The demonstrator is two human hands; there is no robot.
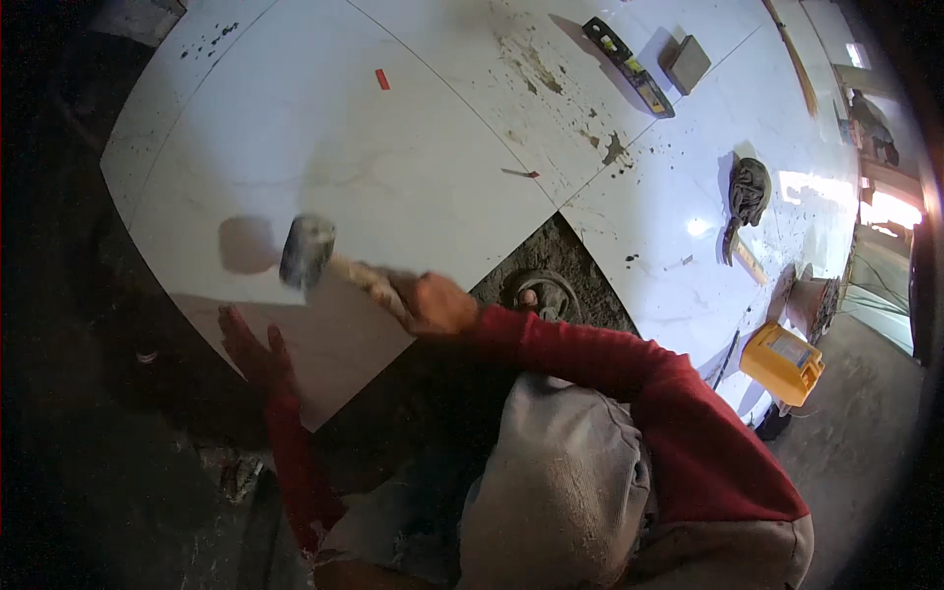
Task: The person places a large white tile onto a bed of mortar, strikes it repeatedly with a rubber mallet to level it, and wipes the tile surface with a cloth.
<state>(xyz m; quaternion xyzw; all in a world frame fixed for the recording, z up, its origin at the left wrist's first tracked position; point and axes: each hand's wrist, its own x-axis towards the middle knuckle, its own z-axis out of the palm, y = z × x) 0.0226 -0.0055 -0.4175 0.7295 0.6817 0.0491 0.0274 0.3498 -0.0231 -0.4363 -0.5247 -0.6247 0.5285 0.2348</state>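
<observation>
My right hand (438,305) grips the handle of a rubber mallet (307,251), whose dark head is raised over a white marbled floor tile (354,177). Its shadow falls to the left of the head. My left hand (256,344) lies with fingers stretched out on the shaded part of that tile, near its left edge. Below and right of the tile, my foot in a sandal (536,300) is on a patch of grey mortar (590,290). My bent knee (546,452) is below my right arm.
A spirit level (629,69), a grey block (686,64), a broom (795,64), a cloth bundle (749,187), a hammer (745,258), a spool (816,300) and a yellow jerrycan (779,362) lie on the tiling to the right. Dark rough floor (177,413) borders the tile at left.
</observation>
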